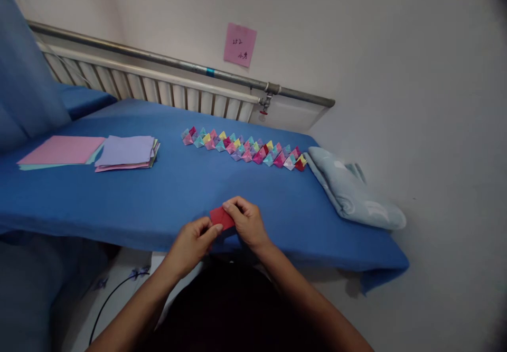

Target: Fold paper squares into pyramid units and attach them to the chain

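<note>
A small red piece of folded paper (222, 217) is held up between my two hands, above the near part of the blue-covered table (166, 198). My left hand (197, 238) pinches its lower left edge between thumb and fingers. On the upper right edge, my right hand (247, 221) grips it with the thumb on top. Beyond my hands lie rows of small folded paper pieces (247, 148) in pink, teal, yellow, red and purple, set close together.
Purple-topped stacked paper sheets (125, 151) and pink sheets (65, 150) lie at the left. A folded pale green blanket (352, 191) rests at the right end. Behind stand a radiator (178, 95) and a pipe (158, 57); a pink note (240, 44) is on the wall.
</note>
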Demonstrator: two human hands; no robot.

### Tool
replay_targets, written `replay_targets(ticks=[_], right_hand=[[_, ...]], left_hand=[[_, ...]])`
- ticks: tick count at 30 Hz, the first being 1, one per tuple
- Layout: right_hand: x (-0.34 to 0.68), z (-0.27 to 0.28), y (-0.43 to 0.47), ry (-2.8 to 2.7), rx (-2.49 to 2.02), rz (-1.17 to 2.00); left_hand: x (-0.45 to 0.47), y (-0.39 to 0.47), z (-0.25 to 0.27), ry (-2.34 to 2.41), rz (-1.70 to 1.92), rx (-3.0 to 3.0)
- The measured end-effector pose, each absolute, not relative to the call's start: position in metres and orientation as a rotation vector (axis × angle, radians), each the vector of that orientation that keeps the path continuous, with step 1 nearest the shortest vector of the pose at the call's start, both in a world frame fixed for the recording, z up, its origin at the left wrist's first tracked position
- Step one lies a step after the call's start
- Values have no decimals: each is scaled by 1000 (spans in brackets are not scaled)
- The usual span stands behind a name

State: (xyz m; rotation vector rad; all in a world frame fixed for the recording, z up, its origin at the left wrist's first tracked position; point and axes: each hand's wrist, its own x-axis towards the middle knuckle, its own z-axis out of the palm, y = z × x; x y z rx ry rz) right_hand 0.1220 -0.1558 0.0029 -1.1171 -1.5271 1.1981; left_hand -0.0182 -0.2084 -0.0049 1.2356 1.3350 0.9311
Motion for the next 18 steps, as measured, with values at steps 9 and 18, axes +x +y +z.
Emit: replay_targets(ticks=[9, 18], right_hand=[[117, -7, -141, -1915, -1292, 890], [106, -16, -138, -2137, -1404, 584]], left_hand=[[-52, -208, -2, 1677, 782, 1634], [-55, -198, -35, 1387, 1040, 2499]])
